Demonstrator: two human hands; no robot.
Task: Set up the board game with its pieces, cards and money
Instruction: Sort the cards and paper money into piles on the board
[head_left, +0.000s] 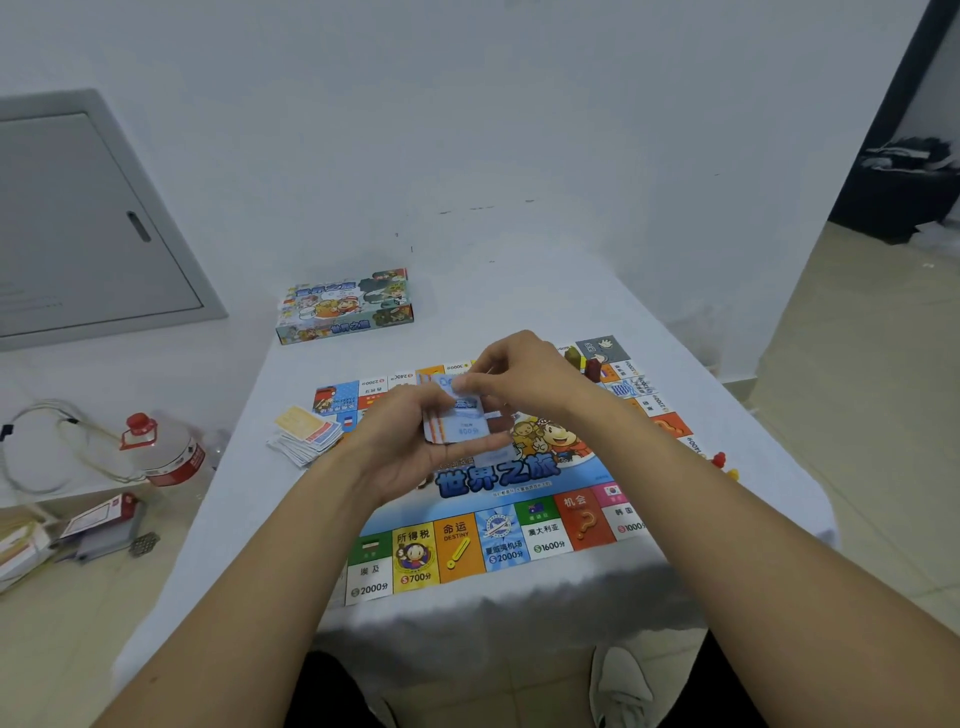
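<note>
two hands meet above the centre of a game board (519, 540) spread on a white-covered table (218, 545). the left hand (410, 447) cups a small stack of pale blue play-money notes (457, 423), fingers curled round its lower edge; the right hand (519, 374) pinches the top of the stack, seemingly counting or peeling off a note. the figure on the front note is too blurred to read surely.

setup looks partly done, by the look of things. the board lies flat and open, a loose pile of cards (306, 436) sits off its edge at about nine o'clock, and a few coloured pawns stand at two o'clock (584, 361) and three o'clock (724, 465). the game box (345, 306) rests beyond the board at eleven o'clock. the money is not yet laid out and the cards are not squared into decks.

readable print on the near row of squares: "2000", "所得税" with "700", "命运 destiny", "2000", "澳大利亚" with "1600", "机会", "韩国" with "1000". the board's centre carries the title "世界之旅". a red-capped plastic bottle (166, 452) lies on the floor at nine o'clock.
</note>
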